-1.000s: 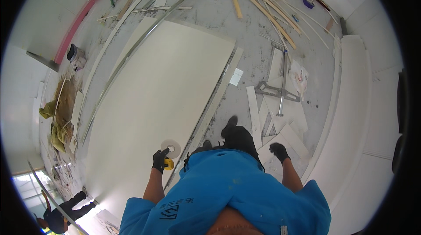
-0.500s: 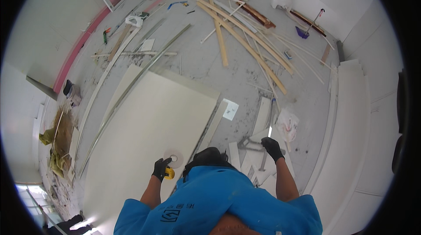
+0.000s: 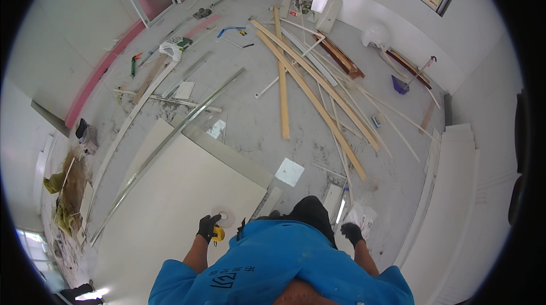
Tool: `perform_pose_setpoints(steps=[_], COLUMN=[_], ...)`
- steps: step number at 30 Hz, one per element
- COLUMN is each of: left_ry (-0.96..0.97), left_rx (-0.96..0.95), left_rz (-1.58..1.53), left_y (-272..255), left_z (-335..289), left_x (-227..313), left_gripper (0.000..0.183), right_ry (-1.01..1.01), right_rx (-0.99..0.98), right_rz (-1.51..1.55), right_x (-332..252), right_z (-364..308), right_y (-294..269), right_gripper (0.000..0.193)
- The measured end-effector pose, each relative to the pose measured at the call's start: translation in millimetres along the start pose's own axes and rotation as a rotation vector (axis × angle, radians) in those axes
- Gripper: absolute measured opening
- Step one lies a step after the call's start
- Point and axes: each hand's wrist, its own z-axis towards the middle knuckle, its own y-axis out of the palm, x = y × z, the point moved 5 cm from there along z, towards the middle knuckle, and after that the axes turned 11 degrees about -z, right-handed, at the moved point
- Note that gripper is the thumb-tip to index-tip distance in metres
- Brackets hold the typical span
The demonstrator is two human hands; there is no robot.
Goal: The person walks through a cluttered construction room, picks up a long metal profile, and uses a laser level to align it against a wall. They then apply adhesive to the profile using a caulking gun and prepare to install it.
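My left hand (image 3: 207,226), in a black glove, is closed round a yellow tape measure (image 3: 218,233). At its fingertips is a pale, see-through roll of tape (image 3: 230,214) with a white core, over a large cream board (image 3: 187,191). My right hand (image 3: 352,232), also gloved in black, is curled at my right side. From its fingers a narrow, bright, shiny strip (image 3: 340,212) seems to stick up; its kind is unclear. Just beyond this hand lies a crumpled clear plastic bag (image 3: 364,217).
Long wooden battens (image 3: 310,86) and thin white strips cross on the floor ahead. A metal channel (image 3: 170,145) lies along the board's left. White panels (image 3: 455,191) line the right wall. A purple dustpan (image 3: 400,84) stands far right; rubble (image 3: 71,191) lies left.
The view has tilted up and forward, showing more of the far room. My body is closer to the battens. My right hand has moved lower in view; my left still holds the tape measure.
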Motion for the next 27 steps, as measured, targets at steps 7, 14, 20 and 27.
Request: perform_pose_setpoints(steps=[7, 14, 20, 27], left_ry=[0.060, -0.002, 0.001, -0.169], left_rx=[0.081, 0.194, 0.226, 0.344], left_rz=[-0.158, -0.197, -0.384, -0.446], left_y=[72, 148, 190, 192], left_z=[53, 53, 92, 183], left_x=[81, 127, 165, 149], left_gripper=[0.027, 0.028, 0.032, 0.032], right_ry=[-0.188, -0.175, -0.309, -0.827], right_rx=[-0.205, -0.051, -0.079, -0.083], right_rz=[-0.250, 0.208, 0.258, -0.361], right_x=[-28, -264, -457, -627], right_z=[115, 263, 336, 405], right_y=[-49, -219, -265, -210], right_gripper=[0.017, 0.019, 0.023, 0.030])
